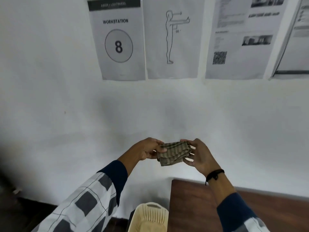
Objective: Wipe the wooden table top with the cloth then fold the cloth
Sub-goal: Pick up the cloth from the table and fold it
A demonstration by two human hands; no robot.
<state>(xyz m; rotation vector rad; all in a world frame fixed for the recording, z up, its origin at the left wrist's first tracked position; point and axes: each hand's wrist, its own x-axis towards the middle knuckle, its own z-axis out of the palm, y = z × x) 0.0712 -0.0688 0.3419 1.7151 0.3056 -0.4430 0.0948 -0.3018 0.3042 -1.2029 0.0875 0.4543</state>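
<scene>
Brown wooden counter (189, 206) abuts a white wall (66, 114) carrying posters (118, 39); left hand (147, 150) and right hand (199, 156) pinch the folded cloth (173, 152) aloft.

Soft dim daylight, slight blur, wide-angle bending at edges

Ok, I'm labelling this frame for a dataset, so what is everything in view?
cloth: one, olive and tan stripes, folded, held in the air in front of the wall
table: one, dark brown wood, lower right
basket: one, cream slatted plastic, bottom centre, left of the table
wall: one, white, behind everything
printed sheets: three, white, in a row high on the wall: workstation 8 sheet, body-outline sheet, QR-code sheet
board: one, pale, cut off at top right
wristband: one, black, right wrist
left hand: pinches the cloth's left end
right hand: pinches its right end
</scene>
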